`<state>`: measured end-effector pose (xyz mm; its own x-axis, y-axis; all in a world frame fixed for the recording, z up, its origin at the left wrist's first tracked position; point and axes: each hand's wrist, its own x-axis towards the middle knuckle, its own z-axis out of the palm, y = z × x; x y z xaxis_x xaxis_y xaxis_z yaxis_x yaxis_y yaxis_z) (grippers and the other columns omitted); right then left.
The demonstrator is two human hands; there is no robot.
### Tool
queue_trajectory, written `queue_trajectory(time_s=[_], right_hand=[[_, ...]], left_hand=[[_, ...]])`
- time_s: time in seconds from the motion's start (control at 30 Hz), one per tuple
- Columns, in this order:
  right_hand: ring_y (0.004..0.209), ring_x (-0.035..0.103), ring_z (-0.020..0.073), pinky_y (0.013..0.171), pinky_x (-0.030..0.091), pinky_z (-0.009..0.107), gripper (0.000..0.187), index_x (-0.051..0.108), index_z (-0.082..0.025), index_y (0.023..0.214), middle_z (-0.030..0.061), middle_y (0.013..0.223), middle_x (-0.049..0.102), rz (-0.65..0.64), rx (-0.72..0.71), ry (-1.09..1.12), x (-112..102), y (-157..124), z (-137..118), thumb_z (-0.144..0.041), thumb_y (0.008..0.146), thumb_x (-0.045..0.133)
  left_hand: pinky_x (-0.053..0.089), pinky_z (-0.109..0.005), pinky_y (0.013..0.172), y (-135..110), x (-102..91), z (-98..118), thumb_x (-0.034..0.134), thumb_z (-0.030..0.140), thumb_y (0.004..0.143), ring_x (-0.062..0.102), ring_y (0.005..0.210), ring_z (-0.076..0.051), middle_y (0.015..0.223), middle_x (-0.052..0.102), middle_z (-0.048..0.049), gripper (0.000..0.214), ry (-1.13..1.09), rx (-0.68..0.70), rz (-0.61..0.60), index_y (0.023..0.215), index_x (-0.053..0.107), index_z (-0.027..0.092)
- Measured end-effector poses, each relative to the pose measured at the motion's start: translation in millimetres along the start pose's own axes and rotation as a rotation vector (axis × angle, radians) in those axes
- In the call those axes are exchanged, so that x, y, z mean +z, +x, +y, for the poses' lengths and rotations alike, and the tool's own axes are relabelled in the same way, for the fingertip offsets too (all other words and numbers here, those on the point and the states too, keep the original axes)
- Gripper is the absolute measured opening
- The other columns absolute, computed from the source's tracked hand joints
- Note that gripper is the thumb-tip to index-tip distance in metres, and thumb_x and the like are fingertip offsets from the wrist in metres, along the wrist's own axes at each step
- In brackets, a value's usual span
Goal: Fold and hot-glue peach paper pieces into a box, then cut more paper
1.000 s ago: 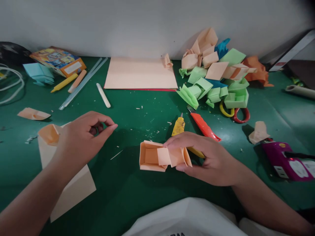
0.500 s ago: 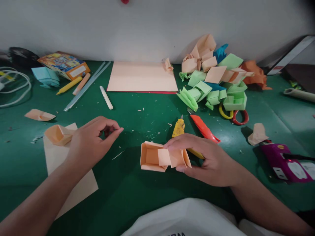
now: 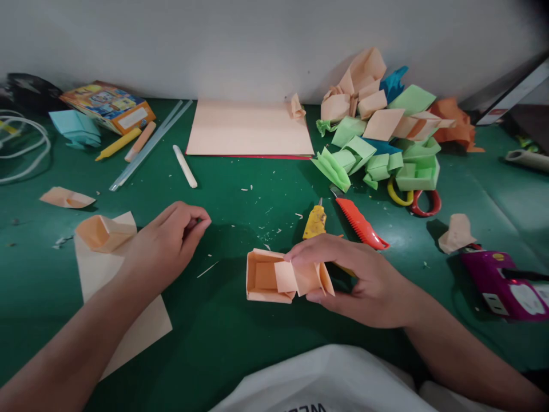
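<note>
Green mat (image 3: 240, 343) under everything, white wall behind. Right hand (image 3: 360, 280) pinches the folded end of the peach paper box (image 3: 274, 277) — thumb below, fingers on top — box resting on the mat at centre, open side up. Left hand (image 3: 167, 243) is loosely curled, fingertips closed together, holding nothing I can make out, just beside a peach sheet (image 3: 128, 320). Yellow cutter (image 3: 314, 222) and red cutter (image 3: 359, 223) lie just beyond — no lettering readable on them. Printing on the orange box (image 3: 107, 106) is too blurred to read.

We're looking at a matt peach paper box (image 3: 271, 277), creased and smooth, sitting on a matt green mat (image 3: 240, 332) beside glossy plastic cutters, yellow (image 3: 314, 222) and orange (image 3: 359, 222).
</note>
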<state>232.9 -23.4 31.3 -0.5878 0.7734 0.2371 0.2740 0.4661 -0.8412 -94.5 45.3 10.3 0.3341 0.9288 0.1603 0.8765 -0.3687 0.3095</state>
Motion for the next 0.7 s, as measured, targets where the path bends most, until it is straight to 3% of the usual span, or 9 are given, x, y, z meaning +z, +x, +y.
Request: queue_trajectory(time_s=[0.17,0.43,0.57,0.7], right_hand=[[0.121,0.066,0.0195,0.102,0.053,0.034,0.039,0.056,-0.028,0.131,0.0072,0.13,0.07,0.001,-0.01,-0.022,0.9,-0.6,-2.5,-0.016,0.096,0.067],[0.121,0.065,0.0181,0.104,0.052,0.032,0.039,0.056,-0.027,0.13,0.0055,0.127,0.07,0.002,-0.025,-0.032,4.6,-0.3,-0.9,-0.012,0.094,0.067],[0.121,0.065,0.0169,0.104,0.051,0.03,0.039,0.056,-0.025,0.13,0.0062,0.129,0.069,-0.006,-0.026,-0.052,3.3,-1.1,-2.4,-0.012,0.095,0.066],[0.123,0.064,0.0169,0.105,0.05,0.028,0.038,0.056,-0.025,0.13,0.0067,0.13,0.069,-0.007,-0.021,-0.082,2.0,-3.3,-3.9,-0.012,0.095,0.066]], left_hand=[[0.033,-0.027,0.055,1.1,-4.7,5.2,0.037,0.031,0.105,0.055,0.064,-0.016,0.082,0.058,-0.0009,0.014,0.009,-0.12,-0.099,0.099,0.047,0.023],[0.031,-0.03,0.061,0.1,-4.4,3.5,0.034,0.035,0.104,0.056,0.069,-0.02,0.082,0.059,-0.0023,0.02,0.012,-0.167,-0.193,0.1,0.048,0.022],[0.033,-0.029,0.064,-2.0,-5.7,4.8,0.039,0.039,0.104,0.057,0.072,-0.019,0.082,0.062,-0.0021,0.025,-0.041,-0.092,-0.199,0.093,0.055,0.022],[0.034,-0.026,0.062,-4.3,-1.3,2.2,0.055,0.043,0.098,0.058,0.069,-0.016,0.079,0.063,0.0004,0.021,-0.117,-0.066,-0.157,0.093,0.058,0.023]])
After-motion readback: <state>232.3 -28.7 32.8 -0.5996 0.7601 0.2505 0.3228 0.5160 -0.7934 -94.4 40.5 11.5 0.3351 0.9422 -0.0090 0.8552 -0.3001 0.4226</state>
